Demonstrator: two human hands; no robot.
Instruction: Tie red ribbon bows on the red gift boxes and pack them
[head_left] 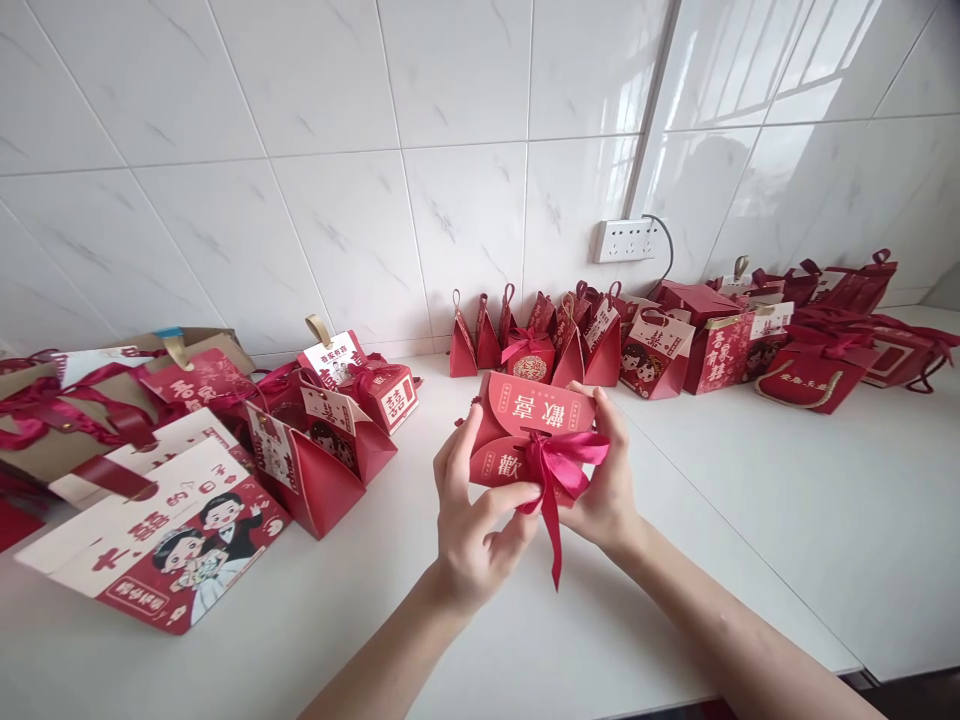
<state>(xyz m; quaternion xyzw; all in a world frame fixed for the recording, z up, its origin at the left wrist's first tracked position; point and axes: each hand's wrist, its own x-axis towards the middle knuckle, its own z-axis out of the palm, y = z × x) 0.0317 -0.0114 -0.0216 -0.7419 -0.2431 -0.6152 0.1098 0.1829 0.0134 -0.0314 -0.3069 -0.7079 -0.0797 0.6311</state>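
Note:
Between both hands, raised over the white counter, is a red gift box (491, 408) with pale lettering on its overlapping flaps. A magenta ribbon (562, 460) is tied in a bow on its face, one tail hanging below the box. My left hand (476, 525) grips the box at its left side, with a finger touching it beside the bow. Around the right side wraps my right hand (609, 480), its thumb at the upper corner and its other fingers partly hidden behind the box.
Several red gift boxes (525, 358) line the wall behind, more (727, 340) at the right. On the left lie a cartoon-couple bag (172, 550), a red triangular box (315, 495) and a cardboard carton (217, 345). A power strip (627, 241) is on the tiled wall. The counter (360, 620) ends nearby.

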